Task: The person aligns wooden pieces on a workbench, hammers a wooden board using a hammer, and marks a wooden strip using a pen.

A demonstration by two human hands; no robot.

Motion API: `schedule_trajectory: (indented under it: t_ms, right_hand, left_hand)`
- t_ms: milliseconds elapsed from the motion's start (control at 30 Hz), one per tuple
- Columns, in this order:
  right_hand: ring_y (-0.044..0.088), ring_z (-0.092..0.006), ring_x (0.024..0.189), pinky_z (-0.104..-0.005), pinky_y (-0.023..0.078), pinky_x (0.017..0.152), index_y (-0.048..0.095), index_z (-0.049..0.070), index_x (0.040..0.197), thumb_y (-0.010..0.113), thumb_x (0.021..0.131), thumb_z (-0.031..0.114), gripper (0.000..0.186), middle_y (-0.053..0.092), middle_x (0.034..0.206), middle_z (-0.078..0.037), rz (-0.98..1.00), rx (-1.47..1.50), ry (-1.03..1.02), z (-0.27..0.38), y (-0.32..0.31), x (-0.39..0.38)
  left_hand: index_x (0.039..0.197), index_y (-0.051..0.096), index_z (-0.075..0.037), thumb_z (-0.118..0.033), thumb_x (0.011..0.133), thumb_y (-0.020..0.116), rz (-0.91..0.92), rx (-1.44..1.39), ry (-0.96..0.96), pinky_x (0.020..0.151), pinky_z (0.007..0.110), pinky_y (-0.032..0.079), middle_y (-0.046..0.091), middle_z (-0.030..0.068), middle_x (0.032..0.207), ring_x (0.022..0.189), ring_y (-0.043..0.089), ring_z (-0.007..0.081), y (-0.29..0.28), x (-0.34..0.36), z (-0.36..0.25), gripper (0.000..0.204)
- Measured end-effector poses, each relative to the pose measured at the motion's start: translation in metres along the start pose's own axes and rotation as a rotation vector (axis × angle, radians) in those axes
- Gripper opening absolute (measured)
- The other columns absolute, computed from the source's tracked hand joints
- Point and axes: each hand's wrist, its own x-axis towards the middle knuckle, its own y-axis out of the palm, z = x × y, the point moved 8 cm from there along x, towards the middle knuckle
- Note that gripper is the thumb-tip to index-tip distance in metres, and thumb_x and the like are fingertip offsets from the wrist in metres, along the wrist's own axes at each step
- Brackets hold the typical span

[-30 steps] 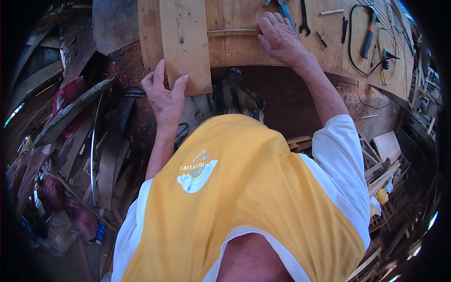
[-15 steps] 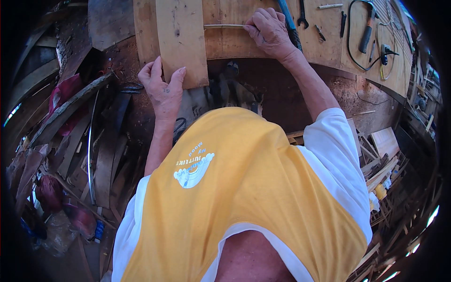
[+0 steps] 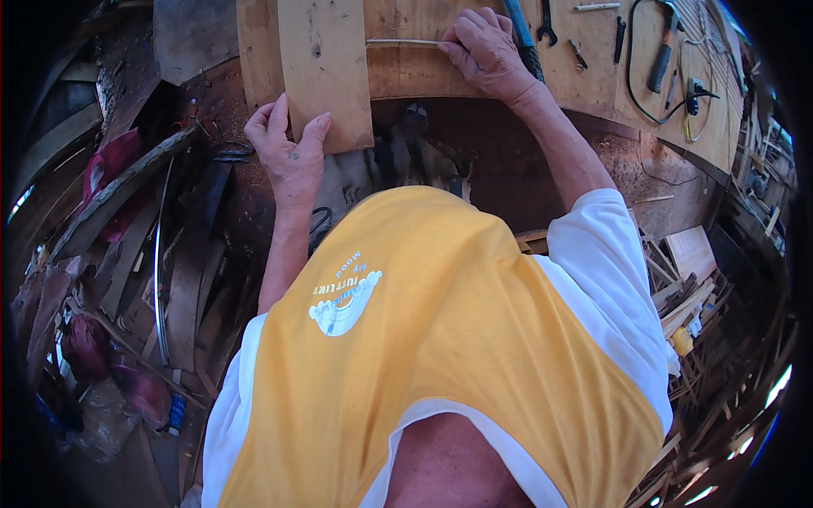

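Note:
A flat pale wooden board [image 3: 324,72] runs away from me at the top centre and sticks out past the workbench [image 3: 580,85] edge. My left hand [image 3: 290,161] grips its near left edge, thumb on the top face and fingers along the side. Right of the board lies a thin pale wooden strip [image 3: 402,41] on the bench. My right hand [image 3: 489,57] is closed, pinching the strip's right end between thumb and fingers. Whether the strip continues under the board is hidden.
Beside my right hand lies a blue-handled tool [image 3: 521,30]. Farther right are a wrench [image 3: 547,25], a hammer [image 3: 662,63] and a black cable [image 3: 628,76]. Scrap wood [image 3: 190,279] is heaped on the left; more offcuts [image 3: 690,296] lie at the right.
Both hands and the board appear slightly higher in the picture. The left hand keeps its hold on the board, the right its pinch on the strip.

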Motion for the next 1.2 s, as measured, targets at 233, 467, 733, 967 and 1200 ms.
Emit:
schedule_trajectory:
  t_ms: [233, 467, 733, 967, 1200]
  right_hand:
    - [0.053, -0.0348, 0.094, -0.0474, 0.039, 0.086, 0.059, 0.014, 0.088, 0.071, 0.089, 0.019, 0.013, 0.055, 0.092, -0.011, 0.045, 0.056, 0.02, -0.003, -0.001, 0.003]
    - [0.053, -0.0349, 0.096, -0.0485, 0.038, 0.088, 0.059, 0.013, 0.09, 0.07, 0.091, 0.021, 0.014, 0.056, 0.094, -0.011, 0.079, 0.042, 0.028, -0.005, 0.0, 0.003]
    - [0.053, -0.035, 0.097, -0.0486, 0.038, 0.089, 0.06, 0.014, 0.091, 0.069, 0.092, 0.021, 0.012, 0.056, 0.095, -0.011, 0.088, 0.065, 0.021, -0.004, 0.001, 0.004]
    - [0.053, -0.0356, 0.097, -0.0488, 0.038, 0.088, 0.059, 0.014, 0.091, 0.069, 0.092, 0.021, 0.012, 0.056, 0.096, -0.011, 0.119, 0.045, 0.051, -0.003, 0.002, 0.006]
    - [0.053, -0.0356, 0.098, -0.0492, 0.038, 0.088, 0.059, 0.013, 0.091, 0.069, 0.091, 0.021, 0.012, 0.056, 0.096, -0.011, 0.09, 0.018, 0.02, -0.004, 0.006, 0.004]
  left_hand:
    - [0.138, 0.063, 0.0, -0.016, 0.081, 0.086, 0.002, -0.049, 0.011, 0.107, 0.036, 0.044, 0.044, 0.0137, 0.13, 0.122, 0.049, 0.0277, 0.001, 0.001, 0.007, 0.063]
    - [0.137, 0.064, -0.001, -0.014, 0.081, 0.086, 0.011, -0.111, -0.01, 0.107, 0.036, 0.044, 0.045, 0.0133, 0.13, 0.123, 0.049, 0.0268, 0.002, 0.002, 0.01, 0.061]
    - [0.137, 0.065, -0.004, -0.014, 0.081, 0.086, 0.013, -0.159, -0.026, 0.107, 0.035, 0.044, 0.045, 0.0125, 0.131, 0.123, 0.049, 0.0261, 0.003, 0.003, 0.016, 0.061]
    - [0.137, 0.066, -0.004, -0.015, 0.081, 0.087, 0.014, -0.149, -0.017, 0.107, 0.036, 0.044, 0.046, 0.0124, 0.13, 0.123, 0.049, 0.0262, 0.002, 0.004, 0.014, 0.06]
    - [0.136, 0.065, -0.003, -0.017, 0.08, 0.088, -0.001, -0.118, 0.002, 0.107, 0.037, 0.045, 0.047, 0.0135, 0.13, 0.122, 0.05, 0.0273, 0.003, 0.004, 0.019, 0.062]
